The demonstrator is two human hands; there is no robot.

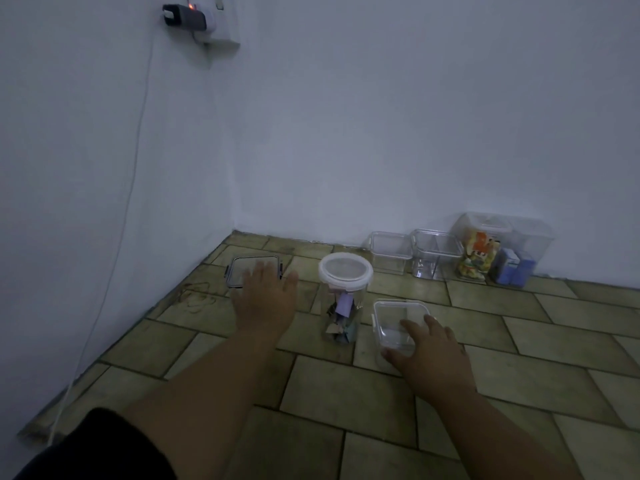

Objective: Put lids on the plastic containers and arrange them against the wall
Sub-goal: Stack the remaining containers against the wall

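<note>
A clear square lid (246,267) with grey clips lies flat on the tiled floor near the corner. My left hand (265,299) hovers over its near edge with fingers straight, partly covering it. A clear square container (393,318) without a lid stands to the right; my right hand (429,351) grips its near rim, thumb on the front side. Between them stands a tall round jar (344,292) with a white lid and paper scraps inside.
Against the far wall stand two empty lidded clear containers (389,251) (434,252), a tall container of packets (479,251) and another with blue boxes (516,261). A white cable (114,258) runs down the left wall from a charger (185,17).
</note>
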